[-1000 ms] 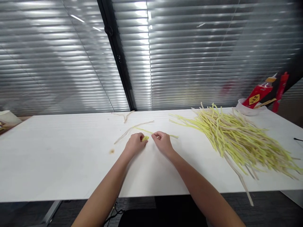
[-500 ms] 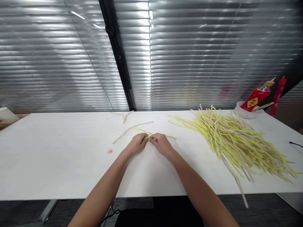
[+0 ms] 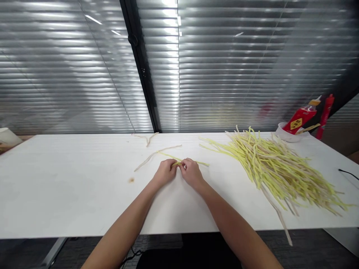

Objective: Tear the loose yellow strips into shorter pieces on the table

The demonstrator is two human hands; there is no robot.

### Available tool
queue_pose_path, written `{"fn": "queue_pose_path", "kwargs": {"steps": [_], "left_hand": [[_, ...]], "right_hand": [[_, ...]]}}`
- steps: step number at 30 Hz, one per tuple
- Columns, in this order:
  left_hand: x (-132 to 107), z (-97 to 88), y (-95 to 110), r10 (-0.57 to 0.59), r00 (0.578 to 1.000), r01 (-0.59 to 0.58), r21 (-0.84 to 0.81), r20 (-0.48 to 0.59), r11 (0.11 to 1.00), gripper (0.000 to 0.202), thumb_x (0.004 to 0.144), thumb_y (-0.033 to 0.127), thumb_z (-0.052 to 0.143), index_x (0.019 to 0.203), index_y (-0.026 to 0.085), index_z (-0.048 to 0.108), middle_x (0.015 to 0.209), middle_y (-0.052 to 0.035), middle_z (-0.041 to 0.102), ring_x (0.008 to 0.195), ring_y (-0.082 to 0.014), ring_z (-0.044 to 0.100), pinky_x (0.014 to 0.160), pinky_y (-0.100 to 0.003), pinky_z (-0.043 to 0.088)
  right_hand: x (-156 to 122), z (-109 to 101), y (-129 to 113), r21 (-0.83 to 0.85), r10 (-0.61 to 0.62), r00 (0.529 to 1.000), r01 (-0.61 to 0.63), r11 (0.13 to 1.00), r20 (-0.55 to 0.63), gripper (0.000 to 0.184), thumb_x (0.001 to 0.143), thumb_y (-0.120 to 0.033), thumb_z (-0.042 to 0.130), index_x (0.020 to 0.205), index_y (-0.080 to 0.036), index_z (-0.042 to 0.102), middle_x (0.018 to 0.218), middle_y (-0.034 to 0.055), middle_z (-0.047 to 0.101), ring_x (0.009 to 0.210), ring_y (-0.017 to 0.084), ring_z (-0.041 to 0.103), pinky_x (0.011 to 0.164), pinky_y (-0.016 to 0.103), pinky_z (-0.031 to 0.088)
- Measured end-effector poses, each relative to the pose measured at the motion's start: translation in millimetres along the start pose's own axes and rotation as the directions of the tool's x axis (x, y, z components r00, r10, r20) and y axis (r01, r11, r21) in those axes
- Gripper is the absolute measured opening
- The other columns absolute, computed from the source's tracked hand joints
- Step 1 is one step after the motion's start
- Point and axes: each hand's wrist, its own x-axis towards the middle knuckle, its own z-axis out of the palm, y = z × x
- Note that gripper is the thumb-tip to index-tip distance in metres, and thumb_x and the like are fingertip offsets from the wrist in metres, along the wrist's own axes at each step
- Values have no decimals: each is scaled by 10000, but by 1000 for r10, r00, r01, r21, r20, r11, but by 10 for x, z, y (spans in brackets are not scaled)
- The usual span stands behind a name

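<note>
My left hand and my right hand meet near the middle of the white table. Both are closed in a pinch, fingertips almost touching, on yellow pipe cleaners. Yellow ends stick out beyond the fingers, up to the left and out to the right. How the strands cross between the fingertips is mostly hidden. Just behind my left hand lies a beige pipe cleaner, its far end reaching over toward the middle.
A large heap of yellow and beige pipe cleaners spreads over the right side, one strand hanging past the front edge. Behind it stand a white bowl, a red bottle and a red tube. A bent beige strand lies by the blinds.
My hands have shifted very slightly to the right, still pinching the yellow pipe cleaners. The view has tilted a little; the heap and loose strands stay put.
</note>
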Motion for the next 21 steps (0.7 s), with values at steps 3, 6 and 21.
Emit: {"fn": "queue_pose_path", "kwargs": {"steps": [3,6,21], "left_hand": [[1,24,-7,-31,999,31,-2,-12,1000,215,774,207,404,562,197,435,567,-20,510,555,-149,439,558,-265,279],[7,29,-25,-6,1000,5,-48,-12,999,202,791,205,405,601,200,475,596,-29,534,572,-161,466,574,-273,309],[-218,-159,-106,107,991,-122,221,79,968,323,765,58,359,1033,195,478,922,-100,587,830,-228,563,715,-322,395]], "right_hand": [[-8,24,-1,-6,2,1000,-3,1000,-18,131,809,-154,493,756,-190,608,773,44,609,741,166,548,695,268,390],[-2,1,16,36,-32,999,32,999,-3,136,828,-181,489,784,-191,617,789,46,610,733,161,548,699,265,400],[-14,-10,99,478,191,982,-166,863,-4,419,703,-292,581,1109,-212,514,851,2,579,467,61,424,519,226,409]]}}
